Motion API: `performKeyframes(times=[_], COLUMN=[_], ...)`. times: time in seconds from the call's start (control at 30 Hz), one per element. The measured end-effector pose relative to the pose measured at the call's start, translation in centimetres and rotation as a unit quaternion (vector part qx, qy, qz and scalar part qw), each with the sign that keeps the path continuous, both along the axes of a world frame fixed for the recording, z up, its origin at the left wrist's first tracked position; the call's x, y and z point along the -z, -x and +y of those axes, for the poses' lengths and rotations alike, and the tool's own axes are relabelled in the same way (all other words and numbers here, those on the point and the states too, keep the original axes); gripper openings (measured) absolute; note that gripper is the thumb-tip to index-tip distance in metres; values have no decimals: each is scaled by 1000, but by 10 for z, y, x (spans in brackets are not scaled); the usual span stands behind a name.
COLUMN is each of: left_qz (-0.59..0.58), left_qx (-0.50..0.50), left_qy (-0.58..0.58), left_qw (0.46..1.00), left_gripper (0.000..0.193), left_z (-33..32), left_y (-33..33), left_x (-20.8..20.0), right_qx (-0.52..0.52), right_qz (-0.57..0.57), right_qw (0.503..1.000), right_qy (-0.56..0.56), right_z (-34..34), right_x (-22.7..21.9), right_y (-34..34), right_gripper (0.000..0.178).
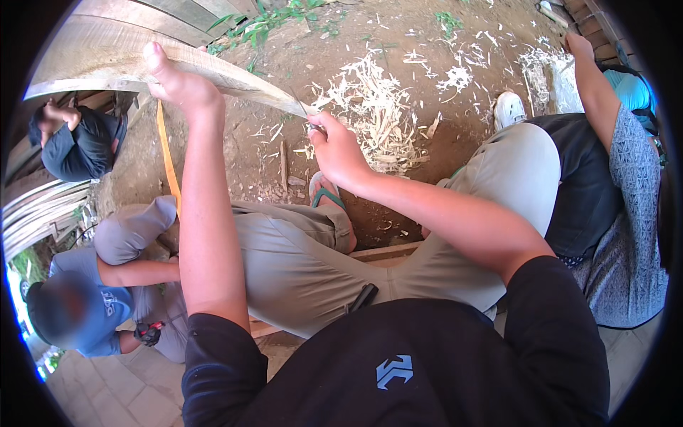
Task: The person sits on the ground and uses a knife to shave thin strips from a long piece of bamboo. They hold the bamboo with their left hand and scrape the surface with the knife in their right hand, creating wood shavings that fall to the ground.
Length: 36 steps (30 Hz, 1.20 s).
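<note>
A long pale wooden strip point(235, 80), broad at the left and tapering toward the right, runs across the upper left. My left hand point(183, 87) is closed around it, thumb up along its face, the other fingers mostly hidden behind. At the strip's narrow right end, my right hand point(338, 148) grips a knife point(314, 128). Most of the handle is inside my fist, and its thin dark blade meets or nearly meets the tip of the strip; contact is too small to tell.
Curled pale shavings point(380, 117) lie heaped on the dirt floor beyond my right hand. To the left sit a person in blue point(107, 306) and one in dark clothes point(82, 142). Close on my right is another person's patterned sleeve point(633, 156). An orange strap point(168, 156) hangs beside my left forearm.
</note>
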State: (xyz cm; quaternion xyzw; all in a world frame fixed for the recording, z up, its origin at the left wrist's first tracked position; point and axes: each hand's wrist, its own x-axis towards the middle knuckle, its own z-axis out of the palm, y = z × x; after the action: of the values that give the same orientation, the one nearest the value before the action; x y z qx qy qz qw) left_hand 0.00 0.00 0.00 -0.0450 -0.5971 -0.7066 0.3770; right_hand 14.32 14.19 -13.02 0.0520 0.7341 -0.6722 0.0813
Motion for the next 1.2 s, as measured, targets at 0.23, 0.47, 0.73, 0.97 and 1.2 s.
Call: performKeyframes(times=[0.23,0.47,0.73,0.97,1.2], left_qz=[-2,-17,-26,-23,-14], left_qx=[-18,-44,-11,-1,-8], left_qy=[-1,-21,-1,0,10], left_qw=[1000,999,1000,1000,1000], left_gripper=[61,66,74,77,74], left_z=[5,2,-1,0,-5], left_y=[1,6,0,2,2], left_x=[-5,0,-1,1,5], right_qx=[-16,-22,-25,7,-13], right_qz=[-21,-31,0,6,-13], right_qw=[1000,999,1000,1000,1000], right_qy=[8,9,2,-21,-5], right_z=[6,10,14,15,15], right_x=[7,2,-11,11,11], right_y=[8,6,8,11,18], right_gripper=[27,28,29,25,26])
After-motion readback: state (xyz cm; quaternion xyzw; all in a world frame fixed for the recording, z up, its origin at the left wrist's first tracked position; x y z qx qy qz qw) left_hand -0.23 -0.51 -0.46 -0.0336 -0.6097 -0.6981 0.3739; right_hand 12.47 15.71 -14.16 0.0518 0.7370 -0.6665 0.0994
